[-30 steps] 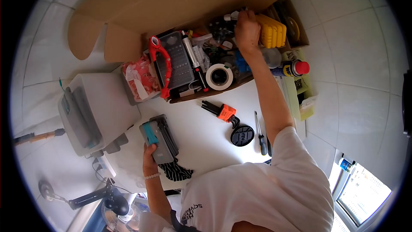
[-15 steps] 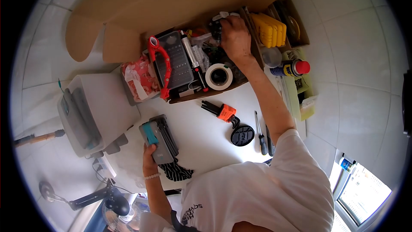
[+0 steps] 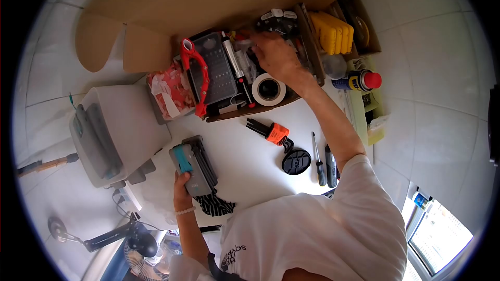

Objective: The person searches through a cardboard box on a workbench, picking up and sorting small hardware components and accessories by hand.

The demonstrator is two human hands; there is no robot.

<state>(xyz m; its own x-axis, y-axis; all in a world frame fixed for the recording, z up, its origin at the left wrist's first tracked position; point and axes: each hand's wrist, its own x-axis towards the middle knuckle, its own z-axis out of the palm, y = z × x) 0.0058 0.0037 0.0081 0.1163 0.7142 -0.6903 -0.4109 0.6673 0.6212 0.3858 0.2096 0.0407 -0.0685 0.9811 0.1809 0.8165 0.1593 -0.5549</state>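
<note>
My left hand (image 3: 180,186) is closed around the near-left edge of a grey case (image 3: 199,179) with a teal band (image 3: 182,158). Dark slim slabs stand along the case's right side, and a black-and-white striped cloth (image 3: 214,204) lies just below it. My right hand (image 3: 278,58) is inside the open cardboard box (image 3: 234,114), above clear plastic bags; its fingertips are blurred and partly hidden among the contents. Just beyond it sits a dark patterned bundle with white pieces (image 3: 278,22). A roll of white tape (image 3: 257,93) is beside my right wrist.
Hex keys in an orange holder (image 3: 277,134), a black round lid (image 3: 296,162) and a screwdriver (image 3: 319,164) lie on the white table. The box also holds a red curved tool (image 3: 200,75) and clear organizer (image 3: 219,67). A spray can (image 3: 357,80) stands right; a grey bin (image 3: 138,119) left.
My right hand has moved left within the box, away from the dark patterned bundle, which is now uncovered. My left hand stays on the grey case. The view has shifted slightly.
</note>
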